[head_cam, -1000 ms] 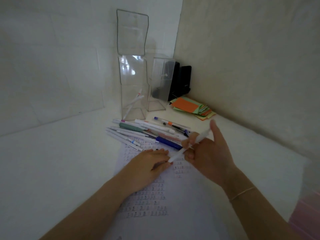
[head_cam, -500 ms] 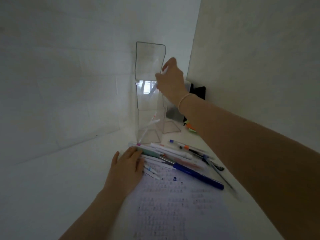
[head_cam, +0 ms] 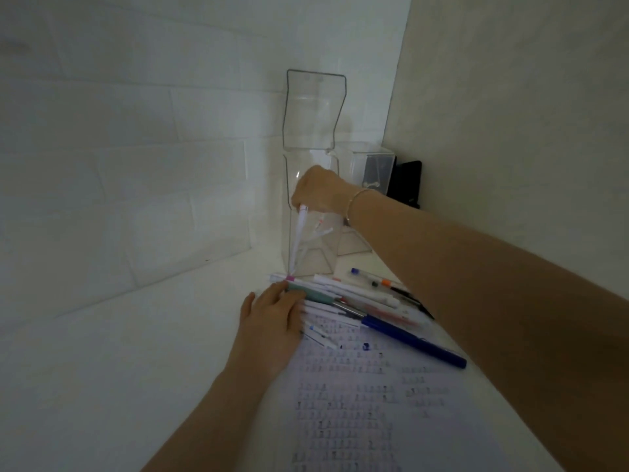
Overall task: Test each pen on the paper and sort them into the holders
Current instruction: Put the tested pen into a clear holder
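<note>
Right hand [head_cam: 318, 192] reaching into tall clear acrylic holder [head_cam: 311, 165], fingers curled, pinching top end of white pen [head_cam: 299, 233] standing tilted inside, beside other white pens [head_cam: 320, 233]. Left hand [head_cam: 272, 321] flat, fingers relaxed, resting on pile of untested pens [head_cam: 357, 301] on tabletop [head_cam: 102, 352]. Blue marker [head_cam: 413, 340] just right of left hand, across top edge of scribbled paper [head_cam: 374, 403]. Second, shorter clear holder [head_cam: 372, 168] behind right wrist.

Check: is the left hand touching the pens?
Touching. In the head view the left hand lies flat on the pens, its fingers over their near ends.
</note>
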